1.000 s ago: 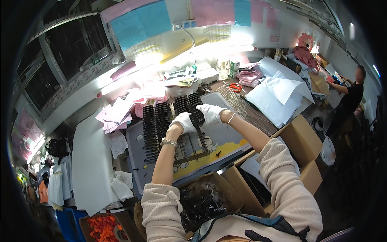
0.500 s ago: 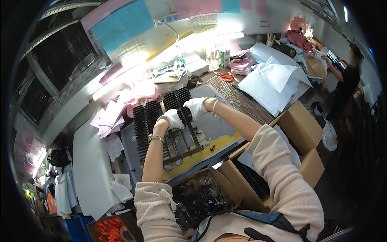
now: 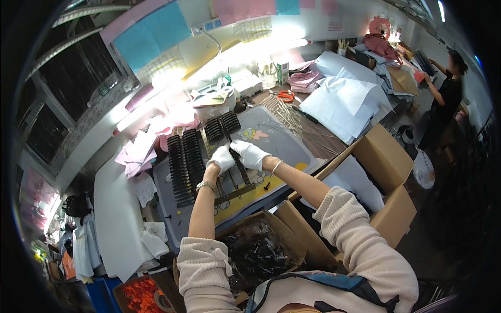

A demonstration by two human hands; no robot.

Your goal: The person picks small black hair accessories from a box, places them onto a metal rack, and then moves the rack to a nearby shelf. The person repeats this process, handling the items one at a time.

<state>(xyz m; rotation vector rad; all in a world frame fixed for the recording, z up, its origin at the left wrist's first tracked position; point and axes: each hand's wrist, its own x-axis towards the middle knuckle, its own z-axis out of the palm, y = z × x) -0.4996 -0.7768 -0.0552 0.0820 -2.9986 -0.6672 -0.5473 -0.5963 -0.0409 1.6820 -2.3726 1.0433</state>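
Observation:
A metal rack (image 3: 235, 193) of long rails lies on the printed mat, with small black pieces in close rows. Two full rows of black pieces (image 3: 180, 169) stand to the left of my hands, and shorter rows (image 3: 223, 124) sit at the rack's far end. My left hand (image 3: 223, 159), in a white glove, is closed over the middle rails. Beside it, almost touching, my gloved right hand (image 3: 250, 155) is closed with its fingertips at a right-hand rail. What the fingertips of both hands pinch is hidden or too small to name.
Loose black pieces (image 3: 267, 185) lie on the mat (image 3: 308, 151). In front stands a carton (image 3: 297, 253) of bagged black parts; an open cardboard box (image 3: 389, 161) is at right. Orange scissors (image 3: 285, 96), wire hangers and paper lie behind. A co-worker (image 3: 446, 94) stands far right.
My right hand has come nearer, close beside my left. Black pieces that filled the near part of the right-hand rails no longer show there. The view has shifted slightly.

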